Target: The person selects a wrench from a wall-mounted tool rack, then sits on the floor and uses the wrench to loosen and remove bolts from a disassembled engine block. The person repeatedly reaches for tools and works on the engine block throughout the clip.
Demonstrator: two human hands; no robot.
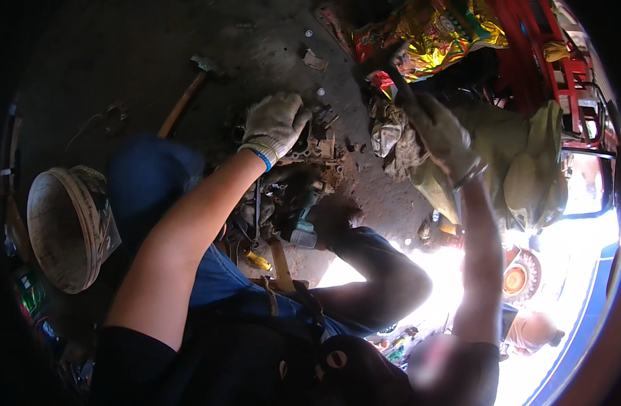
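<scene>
My left hand (273, 125), in a pale work glove with a blue band at the wrist, is closed over rusty metal machine parts (317, 149) on the floor; what its fingers grip is hidden. My right hand (442, 132), also gloved, is raised at the right and closed round the handle of a dark hammer (400, 78), slightly blurred. Between my legs lie a teal cordless drill (304, 213), a long wrench (258, 213) and a yellow-handled screwdriver (258, 262). A second hammer (183, 101) with a wooden handle rests on the floor beyond my left knee.
A white bucket (57, 230) lies tipped at the left. Crumpled rags (395, 139) and a green cloth (500, 135) lie around my right hand, with a shiny red and gold sack (446, 40) behind. Red metal framing (527, 54) stands far right. Another person (530, 331) is at lower right.
</scene>
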